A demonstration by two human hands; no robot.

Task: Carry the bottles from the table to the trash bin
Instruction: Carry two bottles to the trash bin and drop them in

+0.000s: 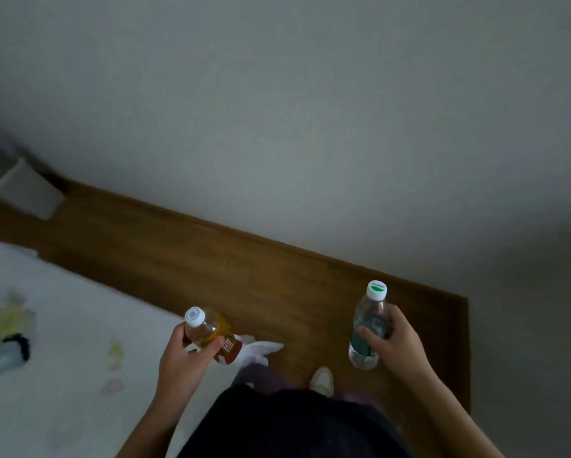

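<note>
Left hand point(191, 355) grips the tea bottle point(211, 335), right hand point(393, 338) the water bottle point(368, 328); walking (bin unseen) could loosen either hold.

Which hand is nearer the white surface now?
Left. The left hand, holding the tea bottle, is over the edge of the white surface; the right hand, holding the water bottle, is over the wooden floor.

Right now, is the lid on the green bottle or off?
On. A white cap sits atop the green-label bottle, which the right hand holds.
</note>
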